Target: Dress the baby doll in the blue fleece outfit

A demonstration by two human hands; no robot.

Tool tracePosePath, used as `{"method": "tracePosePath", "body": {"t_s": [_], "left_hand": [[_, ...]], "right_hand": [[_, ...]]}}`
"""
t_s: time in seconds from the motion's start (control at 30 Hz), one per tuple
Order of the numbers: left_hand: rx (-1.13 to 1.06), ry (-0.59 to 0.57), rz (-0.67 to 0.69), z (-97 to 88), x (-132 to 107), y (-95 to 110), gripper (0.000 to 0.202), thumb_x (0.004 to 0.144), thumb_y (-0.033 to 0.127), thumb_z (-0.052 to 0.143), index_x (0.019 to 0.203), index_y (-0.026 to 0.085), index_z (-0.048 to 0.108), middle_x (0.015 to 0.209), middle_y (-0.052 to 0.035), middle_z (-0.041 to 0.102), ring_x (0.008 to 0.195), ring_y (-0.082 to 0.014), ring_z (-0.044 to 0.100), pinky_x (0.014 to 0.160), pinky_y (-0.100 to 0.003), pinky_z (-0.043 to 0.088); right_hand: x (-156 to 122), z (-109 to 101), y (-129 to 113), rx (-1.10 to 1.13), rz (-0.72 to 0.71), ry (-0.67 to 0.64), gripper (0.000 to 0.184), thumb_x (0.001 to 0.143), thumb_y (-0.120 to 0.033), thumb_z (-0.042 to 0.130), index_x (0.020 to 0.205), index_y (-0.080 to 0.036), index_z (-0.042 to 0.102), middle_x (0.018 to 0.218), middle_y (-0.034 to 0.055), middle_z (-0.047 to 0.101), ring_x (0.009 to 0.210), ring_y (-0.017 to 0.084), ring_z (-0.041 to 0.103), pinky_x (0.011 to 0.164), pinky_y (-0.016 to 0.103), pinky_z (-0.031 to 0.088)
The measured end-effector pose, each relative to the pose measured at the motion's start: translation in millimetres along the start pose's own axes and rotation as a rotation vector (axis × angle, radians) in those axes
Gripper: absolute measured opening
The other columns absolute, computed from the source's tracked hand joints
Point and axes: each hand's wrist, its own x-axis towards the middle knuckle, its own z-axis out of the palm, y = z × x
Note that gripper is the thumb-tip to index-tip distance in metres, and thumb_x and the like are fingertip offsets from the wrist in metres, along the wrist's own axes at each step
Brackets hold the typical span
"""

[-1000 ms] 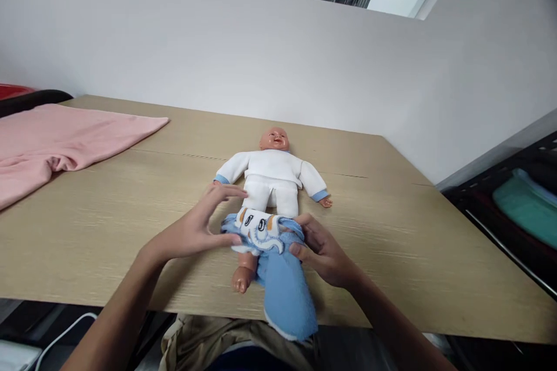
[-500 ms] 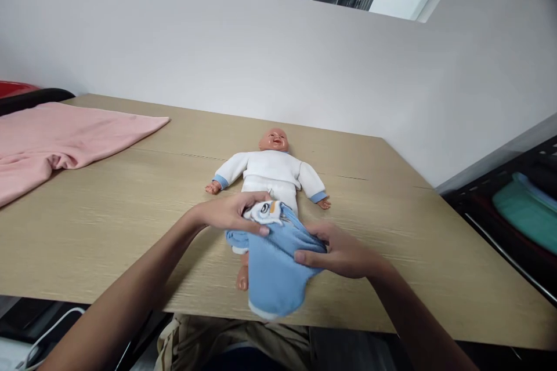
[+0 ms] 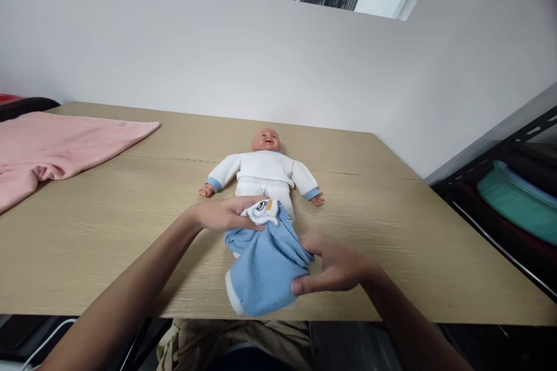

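Observation:
A baby doll lies on its back, head toward the wall, in a white long-sleeved top with blue cuffs and white bottoms. Over its lower legs are blue baby pants with white trim and a white patch with an eye and an orange beak. My left hand pinches the pants near the patch, thumb on top. At the other side of the cloth, my right hand grips the edge of the blue fabric between thumb and fingers. The doll's feet are hidden under the pants.
A pink cloth is spread at the left of the wooden table. Behind the table stands a white wall with an opening above. To the right, a black rack holds folded teal fabric.
The hanging blue leg has swung left and folded over, covering the doll's foot that showed before. My right hand has shifted slightly left and lower. The view has turned a little.

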Motion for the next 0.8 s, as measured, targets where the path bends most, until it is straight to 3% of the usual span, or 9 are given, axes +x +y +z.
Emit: {"method": "tracePosePath", "body": {"t_s": [0.07, 0.17, 0.27, 0.37, 0.5, 0.57, 0.67, 0.73, 0.8], "left_hand": [[-0.02, -0.057, -0.012, 2.6, 1, 0, 0.043, 0.093, 0.056, 0.079, 0.115, 0.02, 0.074, 0.102, -0.0022, 0.074, 0.095, -0.0223, 0.067, 0.089, -0.03, 0.058], [-0.148, -0.244, -0.004, 4.3, 2, -2, 0.055, 0.078, 0.065, 0.089, 0.105, 0.018, 0.075, 0.097, -0.0019, 0.076, 0.09, -0.0229, 0.069, 0.083, -0.03, 0.06], [-0.193, -0.369, -0.045, 4.7, 3, -6, 0.049, 0.075, 0.056, 0.096, 0.101, 0.018, 0.078, 0.097, -0.0026, 0.081, 0.09, -0.0244, 0.073, 0.087, -0.032, 0.062], [-0.211, -0.288, -0.051, 5.3, 2, -11, 0.04, 0.083, 0.05, 0.091, 0.104, 0.019, 0.079, 0.101, -0.0041, 0.084, 0.093, -0.0248, 0.076, 0.092, -0.035, 0.063], [-0.196, -0.12, -0.004, 6.6, 0, -15, 0.046, 0.089, 0.05, 0.086, 0.126, 0.023, 0.077, 0.121, -0.0062, 0.082, 0.117, -0.0286, 0.074, 0.106, -0.039, 0.059], [-0.161, -0.108, -0.018, 7.3, -1, -14, 0.046, 0.092, 0.05, 0.083, 0.13, 0.025, 0.075, 0.125, -0.0053, 0.081, 0.12, -0.0282, 0.073, 0.108, -0.037, 0.057], [-0.163, -0.136, -0.03, 7.9, -3, -15, 0.05, 0.093, 0.06, 0.079, 0.125, 0.022, 0.076, 0.121, -0.006, 0.081, 0.111, -0.0274, 0.073, 0.098, -0.032, 0.06], [-0.229, -0.214, -0.032, 8.3, -4, -15, 0.064, 0.086, 0.073, 0.08, 0.118, 0.017, 0.076, 0.11, -0.0068, 0.081, 0.097, -0.0268, 0.073, 0.086, -0.031, 0.061], [-0.315, -0.305, -0.049, 9.7, -4, -14, 0.08, 0.07, 0.082, 0.086, 0.112, 0.015, 0.076, 0.098, -0.0065, 0.079, 0.087, -0.0257, 0.07, 0.077, -0.031, 0.06]], "right_hand": [[-1, 3, 8, 0.106, -0.049, 0.08, 0.036, 0.094, -0.059, 0.077, 0.093, -0.023, 0.075, 0.091, 0.0014, 0.07, 0.087, 0.02, 0.065, 0.088, 0.034, 0.057], [0, 10, 28, 0.356, -0.039, 0.286, 0.049, 0.096, -0.071, 0.068, 0.104, -0.022, 0.074, 0.098, 0.0041, 0.073, 0.093, 0.022, 0.069, 0.09, 0.037, 0.059], [4, 14, 36, 0.351, 0.02, 0.374, 0.05, 0.101, -0.069, 0.063, 0.112, -0.022, 0.074, 0.107, 0.0051, 0.073, 0.106, 0.023, 0.069, 0.102, 0.041, 0.057], [5, 13, 22, 0.245, 0.058, 0.266, 0.046, 0.103, -0.063, 0.062, 0.125, -0.024, 0.072, 0.117, 0.005, 0.074, 0.113, 0.023, 0.068, 0.106, 0.042, 0.057], [1, 12, -2, 0.13, 0.086, 0.008, 0.034, 0.09, -0.052, 0.084, 0.111, -0.026, 0.078, 0.101, 0.0021, 0.078, 0.092, 0.023, 0.071, 0.087, 0.038, 0.063], [-1, 17, -4, 0.137, 0.04, 0.037, 0.03, 0.089, -0.049, 0.085, 0.107, -0.025, 0.079, 0.102, 0.0029, 0.079, 0.094, 0.024, 0.072, 0.093, 0.041, 0.062], [-2, 32, 4, 0.338, -0.024, 0.167, 0.04, 0.095, -0.062, 0.075, 0.108, -0.025, 0.078, 0.105, 0.0054, 0.079, 0.099, 0.025, 0.073, 0.099, 0.044, 0.061], [-2, 44, 8, 0.433, 0.012, 0.273, 0.045, 0.097, -0.068, 0.069, 0.107, -0.025, 0.076, 0.102, 0.0057, 0.078, 0.097, 0.024, 0.073, 0.097, 0.043, 0.061], [-2, 55, 6, 0.448, 0.033, 0.327, 0.042, 0.096, -0.065, 0.073, 0.11, -0.025, 0.074, 0.103, 0.0059, 0.078, 0.099, 0.024, 0.073, 0.098, 0.042, 0.061]]}}
